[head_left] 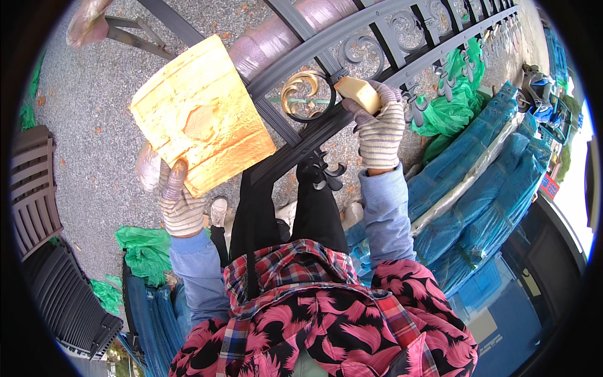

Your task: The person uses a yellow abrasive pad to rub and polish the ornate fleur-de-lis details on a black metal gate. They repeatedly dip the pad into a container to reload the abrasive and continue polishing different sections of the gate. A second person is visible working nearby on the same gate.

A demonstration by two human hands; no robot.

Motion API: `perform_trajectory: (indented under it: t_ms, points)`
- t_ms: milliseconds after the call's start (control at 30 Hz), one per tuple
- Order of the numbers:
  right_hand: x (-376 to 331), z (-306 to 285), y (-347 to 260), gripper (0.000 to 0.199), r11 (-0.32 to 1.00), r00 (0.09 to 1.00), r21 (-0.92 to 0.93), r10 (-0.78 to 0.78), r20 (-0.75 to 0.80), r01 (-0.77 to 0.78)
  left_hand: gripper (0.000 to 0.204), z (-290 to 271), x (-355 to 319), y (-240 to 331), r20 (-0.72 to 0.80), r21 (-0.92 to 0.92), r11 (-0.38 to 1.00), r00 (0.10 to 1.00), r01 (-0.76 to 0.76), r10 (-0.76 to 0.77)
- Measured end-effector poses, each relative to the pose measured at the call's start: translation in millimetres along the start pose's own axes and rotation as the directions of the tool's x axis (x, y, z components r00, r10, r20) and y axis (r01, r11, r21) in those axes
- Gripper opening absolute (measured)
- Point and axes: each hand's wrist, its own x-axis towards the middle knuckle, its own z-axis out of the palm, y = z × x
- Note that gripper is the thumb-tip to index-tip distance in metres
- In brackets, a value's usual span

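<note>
My left hand (180,200), in a striped glove, grips the lower corner of a flat square panel (217,119) coated in gold paint. Gold also stains that glove's thumb. A small cream sponge block (359,94) is pinched in my gloved right hand (381,122). The sponge is beside a scroll ornament (300,94) set in a dark metal fence panel (286,129). Part of that scroll is gold; the larger scrolls (361,53) farther along are dark grey. The gold panel covers part of the fence's near end.
Wrapped rolls (270,47) lie under the fence, and green plastic sheeting (455,103) is bunched beyond it. Blue-wrapped bundles (465,169) run along the right. Brown slatted panels (32,195) and stacked dark panels (69,301) stand at the left. Another person's shoe (218,211) shows near my legs.
</note>
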Motion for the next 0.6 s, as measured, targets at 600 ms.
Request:
perform_trajectory:
  t_ms: [600]
  points:
    - [105.5,17.5,36.8,0.052,0.976,0.995,-0.213,0.015,-0.096,-0.035,0.060,51.1,8.7,-29.1,0.026,0.007,0.998,0.997,0.068,-0.069]
